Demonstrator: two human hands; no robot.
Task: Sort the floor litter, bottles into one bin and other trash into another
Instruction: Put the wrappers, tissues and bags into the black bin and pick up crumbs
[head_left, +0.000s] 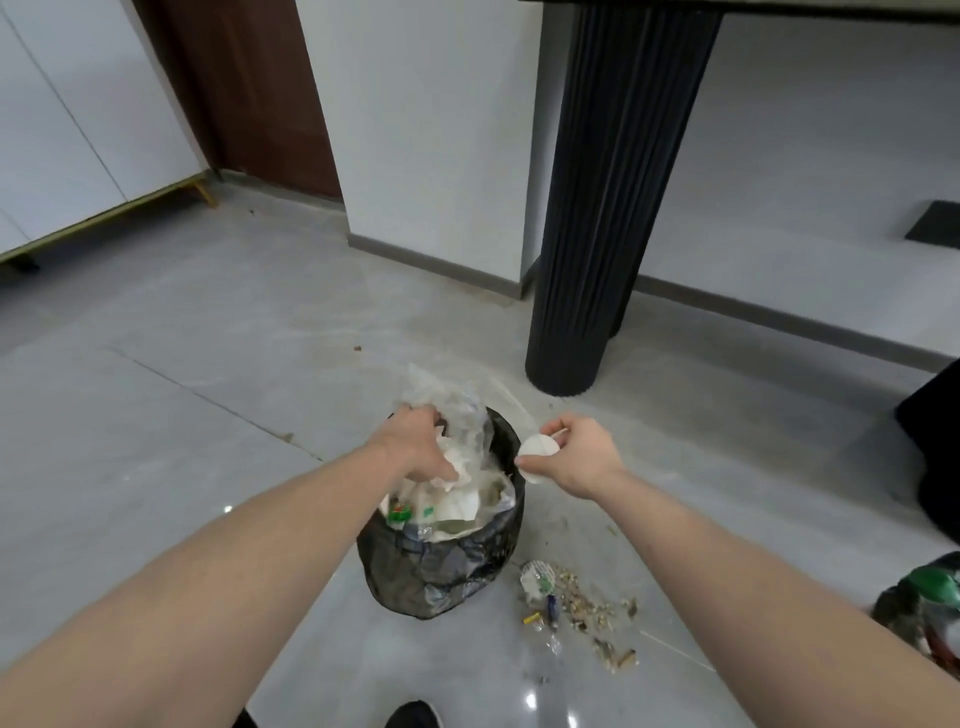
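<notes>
Over the black-lined bin (441, 566), hands pinch a round white lid (540, 451).

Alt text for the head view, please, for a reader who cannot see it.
A person's left hand presses crumpled paper and plastic into a black-bagged bin on a grey tiled floor, while the right hand pinches a small white round piece beside the rim. Crumbs and scraps lie right of the bin.

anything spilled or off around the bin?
Yes. Small debris lies scattered on the floor right of the black-bagged bin, with a crumpled white wrapper at its edge. The bin is overfull: clear plastic sticks up above the rim, under the left hand.
</notes>
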